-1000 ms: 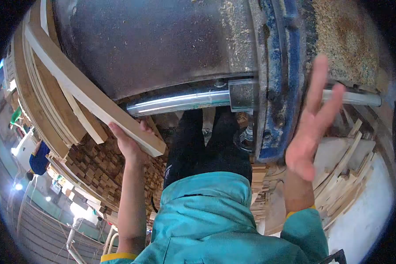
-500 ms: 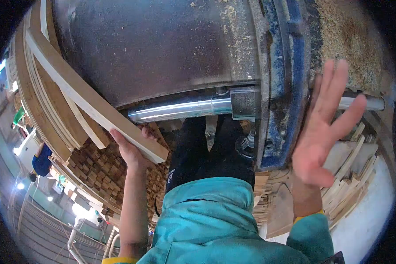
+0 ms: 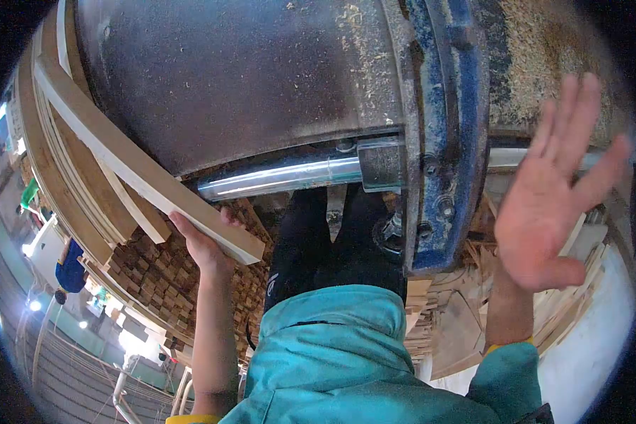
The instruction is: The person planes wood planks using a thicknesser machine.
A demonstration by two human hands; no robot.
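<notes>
My left hand (image 3: 208,244) is wrapped around the near end of a long, pale wooden board (image 3: 131,159), thumb on one side and fingertips showing on the other. The board slants away to the upper left beside the dark metal machine table (image 3: 240,71). To the right, my right hand (image 3: 544,205) is held up with its fingers spread and nothing in it. It is just right of the blue machine fence (image 3: 449,141), apart from it. A shiny metal bar (image 3: 283,178) runs along the table's near edge.
More long boards (image 3: 85,191) lie at the left above a big stack of wood pieces (image 3: 169,275). Sawdust (image 3: 537,63) covers the surface right of the fence. Loose wood strips (image 3: 579,297) lie at the lower right. Another person (image 3: 69,268) is far off at the left.
My right hand has moved right and slightly up, away from the blue fence, with its fingers still spread. My left hand keeps its grip on the board, which has barely shifted.
</notes>
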